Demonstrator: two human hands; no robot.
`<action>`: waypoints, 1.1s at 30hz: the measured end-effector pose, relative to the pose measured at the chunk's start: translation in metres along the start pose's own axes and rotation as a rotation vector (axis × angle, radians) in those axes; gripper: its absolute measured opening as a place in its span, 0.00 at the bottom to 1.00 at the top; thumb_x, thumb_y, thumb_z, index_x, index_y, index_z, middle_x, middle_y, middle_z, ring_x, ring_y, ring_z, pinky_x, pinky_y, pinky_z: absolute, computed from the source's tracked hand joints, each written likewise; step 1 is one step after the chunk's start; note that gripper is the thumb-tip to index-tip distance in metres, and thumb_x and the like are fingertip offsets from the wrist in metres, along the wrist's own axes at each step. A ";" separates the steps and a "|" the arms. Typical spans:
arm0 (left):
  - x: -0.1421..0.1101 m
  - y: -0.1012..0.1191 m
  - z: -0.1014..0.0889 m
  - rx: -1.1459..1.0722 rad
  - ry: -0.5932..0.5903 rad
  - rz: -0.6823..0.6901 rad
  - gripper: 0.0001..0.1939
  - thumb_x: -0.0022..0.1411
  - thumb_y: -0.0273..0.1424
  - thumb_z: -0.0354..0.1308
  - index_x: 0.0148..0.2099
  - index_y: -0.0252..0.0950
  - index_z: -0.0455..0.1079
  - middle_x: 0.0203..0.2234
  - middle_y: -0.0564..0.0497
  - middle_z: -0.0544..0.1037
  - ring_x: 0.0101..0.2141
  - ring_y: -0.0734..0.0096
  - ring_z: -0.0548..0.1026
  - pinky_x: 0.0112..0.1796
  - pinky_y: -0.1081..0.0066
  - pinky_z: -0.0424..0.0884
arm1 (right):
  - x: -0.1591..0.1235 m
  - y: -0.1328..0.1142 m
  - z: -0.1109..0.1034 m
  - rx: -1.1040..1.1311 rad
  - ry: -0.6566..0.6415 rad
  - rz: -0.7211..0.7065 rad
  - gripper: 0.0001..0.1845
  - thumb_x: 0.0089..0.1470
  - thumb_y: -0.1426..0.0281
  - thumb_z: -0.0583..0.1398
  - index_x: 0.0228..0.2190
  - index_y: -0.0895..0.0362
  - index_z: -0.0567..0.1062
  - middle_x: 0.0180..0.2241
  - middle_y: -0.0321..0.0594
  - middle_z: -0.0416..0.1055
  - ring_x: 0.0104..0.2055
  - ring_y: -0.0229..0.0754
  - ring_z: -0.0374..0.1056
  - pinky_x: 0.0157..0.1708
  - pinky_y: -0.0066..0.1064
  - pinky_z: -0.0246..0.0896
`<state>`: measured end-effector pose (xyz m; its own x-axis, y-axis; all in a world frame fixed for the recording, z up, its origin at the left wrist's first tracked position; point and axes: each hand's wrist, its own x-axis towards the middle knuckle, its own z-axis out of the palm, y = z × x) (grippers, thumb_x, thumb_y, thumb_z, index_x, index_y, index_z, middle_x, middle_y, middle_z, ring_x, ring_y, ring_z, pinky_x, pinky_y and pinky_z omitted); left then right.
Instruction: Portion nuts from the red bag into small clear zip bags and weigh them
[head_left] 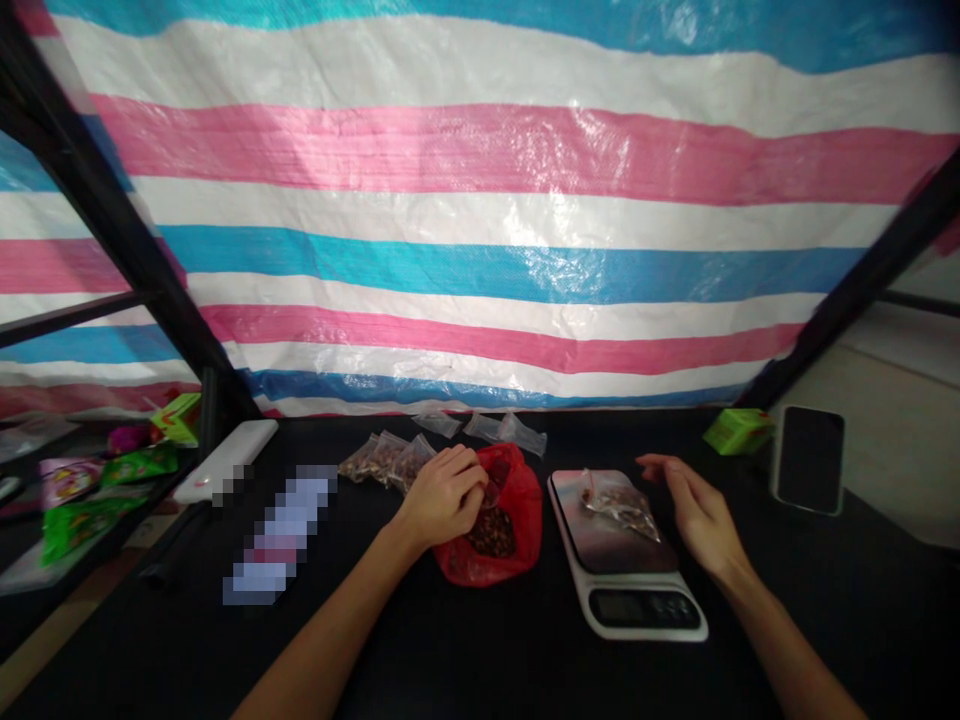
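Observation:
My left hand (pixel 442 497) sits at the mouth of a red plastic bag (pixel 517 530) holding dark brown pieces (pixel 489 533), its fingers closed on a small clear plastic piece (pixel 491 494). My right hand (pixel 697 505) hovers open just right of a digital kitchen scale (pixel 626 555), nearest a small clear bag of brown pieces (pixel 621 508) lying on the scale's platform. Filled small bags (pixel 386 459) lean in a row behind my left hand. Flat clear bags (pixel 484 428) lie along the far edge.
The black table holds a phone (pixel 810 460) and green box (pixel 739 432) at far right, and a white slab (pixel 225 460) and blurred flat object (pixel 281 535) at left. A shelf of colourful packets (pixel 90 500) stands left. A striped tarp (pixel 480 250) hangs behind.

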<state>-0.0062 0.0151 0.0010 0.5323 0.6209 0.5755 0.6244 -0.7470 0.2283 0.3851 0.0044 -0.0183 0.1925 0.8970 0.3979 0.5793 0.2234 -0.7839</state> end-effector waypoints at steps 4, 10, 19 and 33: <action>0.001 0.001 0.000 -0.016 0.007 -0.003 0.10 0.65 0.21 0.51 0.35 0.37 0.70 0.33 0.48 0.74 0.37 0.64 0.70 0.41 0.63 0.68 | -0.001 0.000 0.002 -0.004 -0.028 -0.006 0.28 0.66 0.47 0.50 0.41 0.52 0.81 0.35 0.42 0.78 0.42 0.50 0.73 0.46 0.39 0.68; 0.001 0.002 0.001 -0.024 0.021 -0.003 0.10 0.64 0.20 0.51 0.35 0.37 0.70 0.33 0.48 0.74 0.37 0.64 0.70 0.42 0.63 0.68 | -0.004 -0.009 0.001 0.002 -0.108 -0.057 0.27 0.66 0.48 0.51 0.42 0.53 0.80 0.40 0.44 0.78 0.47 0.52 0.73 0.52 0.44 0.66; 0.001 0.001 0.002 -0.051 0.080 -0.013 0.11 0.63 0.20 0.50 0.34 0.37 0.70 0.32 0.48 0.74 0.36 0.65 0.71 0.40 0.64 0.69 | -0.008 -0.053 0.011 -0.249 -0.409 -0.297 0.29 0.58 0.56 0.66 0.60 0.42 0.72 0.50 0.43 0.76 0.53 0.56 0.69 0.56 0.53 0.63; 0.002 0.015 0.004 -0.438 0.161 -0.291 0.15 0.72 0.32 0.51 0.59 0.41 0.65 0.49 0.46 0.77 0.50 0.63 0.76 0.53 0.62 0.71 | 0.009 -0.143 0.132 0.416 -0.344 -0.253 0.13 0.61 0.57 0.63 0.39 0.53 0.71 0.35 0.36 0.74 0.35 0.42 0.72 0.38 0.34 0.71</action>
<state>0.0066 0.0061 0.0029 0.2573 0.7982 0.5447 0.4184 -0.6001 0.6818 0.1998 0.0311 0.0346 -0.2189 0.8528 0.4741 0.2015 0.5149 -0.8332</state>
